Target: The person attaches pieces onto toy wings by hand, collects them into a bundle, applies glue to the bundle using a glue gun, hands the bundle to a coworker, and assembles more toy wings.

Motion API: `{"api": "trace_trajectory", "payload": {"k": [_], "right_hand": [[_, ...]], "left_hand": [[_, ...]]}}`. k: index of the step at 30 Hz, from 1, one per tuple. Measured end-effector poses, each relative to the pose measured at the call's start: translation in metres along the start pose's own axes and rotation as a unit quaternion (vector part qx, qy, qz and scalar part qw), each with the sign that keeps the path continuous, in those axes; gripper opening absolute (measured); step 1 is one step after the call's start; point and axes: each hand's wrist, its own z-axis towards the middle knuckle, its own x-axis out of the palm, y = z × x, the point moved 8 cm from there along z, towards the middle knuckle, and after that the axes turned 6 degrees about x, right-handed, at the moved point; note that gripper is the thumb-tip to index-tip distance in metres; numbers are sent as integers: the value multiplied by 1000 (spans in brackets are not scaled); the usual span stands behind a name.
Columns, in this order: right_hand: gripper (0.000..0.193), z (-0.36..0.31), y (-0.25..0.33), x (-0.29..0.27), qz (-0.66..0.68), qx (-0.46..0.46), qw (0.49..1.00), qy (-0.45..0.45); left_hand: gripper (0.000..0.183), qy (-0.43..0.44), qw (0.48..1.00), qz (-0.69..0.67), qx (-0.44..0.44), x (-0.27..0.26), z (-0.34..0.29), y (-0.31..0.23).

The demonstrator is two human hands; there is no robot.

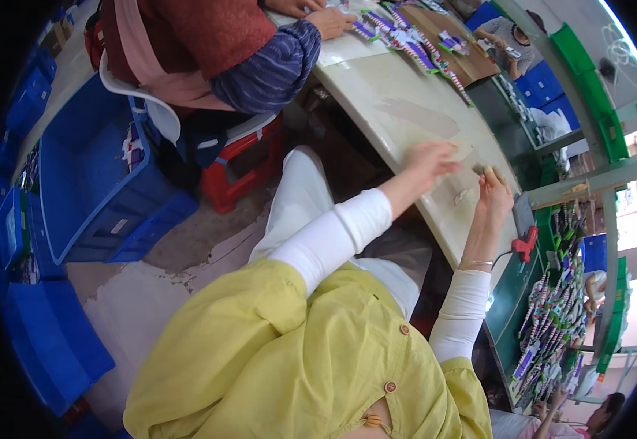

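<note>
Over the pale tabletop (428, 179), my left hand (430, 162) is smeared by motion, so its grip and any contents cannot be made out. To its right, my right hand (496, 194) is closed, thumb and fingertips pinched together near the table's far edge. A blurred greyish bit shows by those fingertips; its kind is unclear. A small whitish piece (463, 197) lies on the table between my two hands. Just beyond my right wrist sits a red tool (525, 245) with a dark cord, its exact kind not clear.
At the far left end, a co-worker's hand (331, 23) is beside red-and-white striped pieces with purple cards (410, 44). More striped pieces (556, 300) cover a green bench at right. Left stand a large blue bin (88, 190) and red stool (241, 172). A metal frame (597, 179) rises beyond.
</note>
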Motion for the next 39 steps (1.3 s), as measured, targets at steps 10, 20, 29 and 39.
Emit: {"api": "trace_trajectory", "payload": {"k": [10, 20, 29, 39], "right_hand": [[23, 50, -44, -63, -129, 129, 979, 95], [45, 4, -12, -52, -347, -209, 914, 18], [44, -5, -20, -17, -181, -52, 971, 147], [51, -10, -3, -28, -273, -60, 939, 198]], "left_hand": [[32, 132, 885, 440, 74, 40, 19, 12], [24, 289, 851, 437, -35, 57, 5, 71], [13, 210, 922, 311, -95, 34, 15, 60], [15, 188, 906, 364, -108, 32, 19, 65]]}}
